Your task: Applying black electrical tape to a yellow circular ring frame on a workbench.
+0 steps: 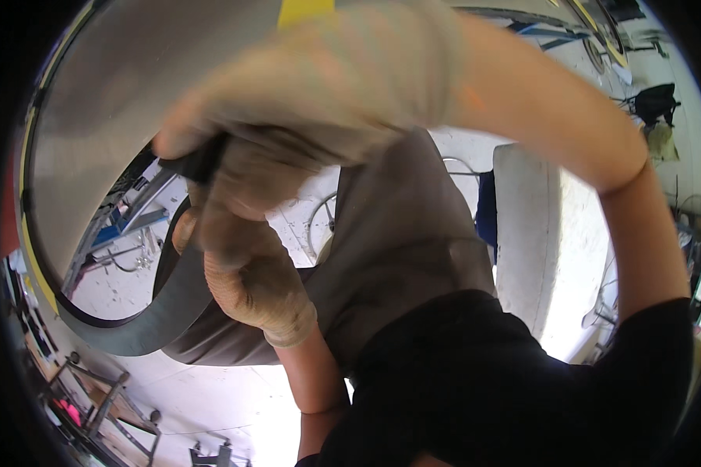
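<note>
My right hand (pixel 311 86), in a pale glove with bare fingertips and smeared by motion, is closed on a small black flat piece (pixel 199 159). Just below it, my left hand (pixel 249 284) in a similar glove has its fingers curled round the upper part of a wide dark grey strip (pixel 148 323). This strip bends down in a loop and rises toward the lower left edge of a large grey panel (pixel 117 86). Whether the black piece and the strip join is hidden behind my fingers. Yellow and black edging (pixel 28 171) runs along the panel's left rim.
A blue metal stand (pixel 128 224) shows beneath the panel. My brown-trousered legs (pixel 401 218) are close under my hands. To the right stands a white block-like object (pixel 526 218). A wheeled metal frame (pixel 105 397) is on the floor at lower left.
</note>
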